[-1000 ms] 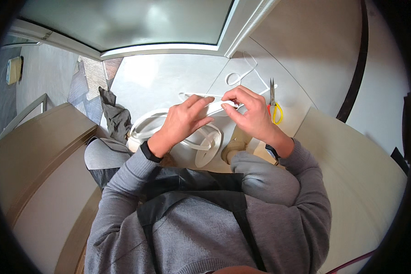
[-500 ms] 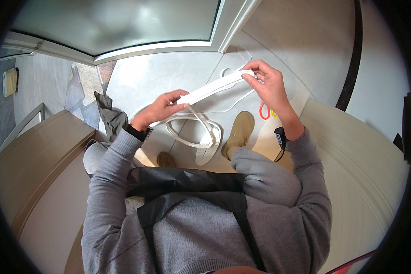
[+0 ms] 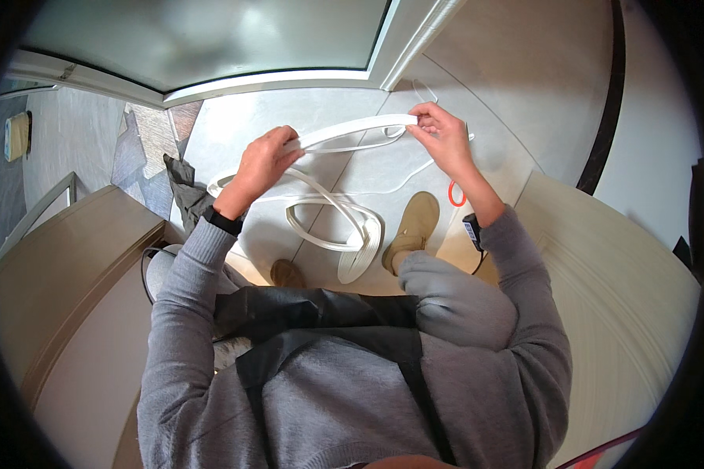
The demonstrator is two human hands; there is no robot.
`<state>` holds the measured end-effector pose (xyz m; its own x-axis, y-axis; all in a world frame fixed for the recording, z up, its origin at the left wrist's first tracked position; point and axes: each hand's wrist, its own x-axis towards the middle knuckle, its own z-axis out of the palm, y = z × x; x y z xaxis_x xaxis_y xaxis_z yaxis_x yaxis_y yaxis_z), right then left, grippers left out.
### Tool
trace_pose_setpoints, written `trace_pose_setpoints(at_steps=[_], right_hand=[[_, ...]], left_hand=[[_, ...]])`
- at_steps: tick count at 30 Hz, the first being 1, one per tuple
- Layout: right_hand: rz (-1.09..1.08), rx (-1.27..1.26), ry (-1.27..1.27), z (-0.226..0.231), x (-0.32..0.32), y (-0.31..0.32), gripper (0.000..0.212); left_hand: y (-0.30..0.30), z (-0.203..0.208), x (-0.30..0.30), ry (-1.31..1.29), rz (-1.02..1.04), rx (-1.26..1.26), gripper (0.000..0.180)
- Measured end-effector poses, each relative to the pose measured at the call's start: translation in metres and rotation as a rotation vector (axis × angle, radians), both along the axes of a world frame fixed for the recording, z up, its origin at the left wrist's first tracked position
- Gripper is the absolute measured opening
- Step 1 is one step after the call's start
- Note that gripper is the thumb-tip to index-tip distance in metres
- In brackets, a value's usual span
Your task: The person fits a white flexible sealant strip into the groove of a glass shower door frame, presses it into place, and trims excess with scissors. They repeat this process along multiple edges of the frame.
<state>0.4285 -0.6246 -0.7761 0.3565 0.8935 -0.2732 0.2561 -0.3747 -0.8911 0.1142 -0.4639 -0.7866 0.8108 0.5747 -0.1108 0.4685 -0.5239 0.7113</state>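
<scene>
A white flexible strip (image 3: 352,129) is stretched in a shallow arch between my hands, above the floor. My left hand (image 3: 267,160) pinches its left part between thumb and fingers, and my right hand (image 3: 443,139) grips the right end. A narrower white band hangs in a loop under it near the right end. More of the white strip runs down past my left hand to a loose coil (image 3: 357,264) on the floor in front of my feet.
A frosted glass door (image 3: 211,39) with a white frame (image 3: 266,86) stands ahead. Dark crumpled material (image 3: 184,191) lies left; a red loop (image 3: 451,194) shows beside my right forearm. Wooden panels (image 3: 70,234) flank me. My tan shoe (image 3: 414,227) is near the coil.
My left hand has moved up and slightly left, and the right hand slightly left. The strip, straight and slanted before, now bows upward and lies more level.
</scene>
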Motion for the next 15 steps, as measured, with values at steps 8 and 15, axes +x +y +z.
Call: trace_pose_setpoints(at_steps=[8, 15], right_hand=[[-0.080, 0.006, 0.031, -0.074, -0.015, 0.021, 0.018], [-0.110, 0.246, -0.186, -0.073, -0.021, 0.010, 0.012]], left_hand=[[0.019, -0.018, 0.013, 0.214, 0.054, 0.097, 0.028], [0.010, -0.015, 0.005, 0.145, 0.142, 0.081, 0.026]])
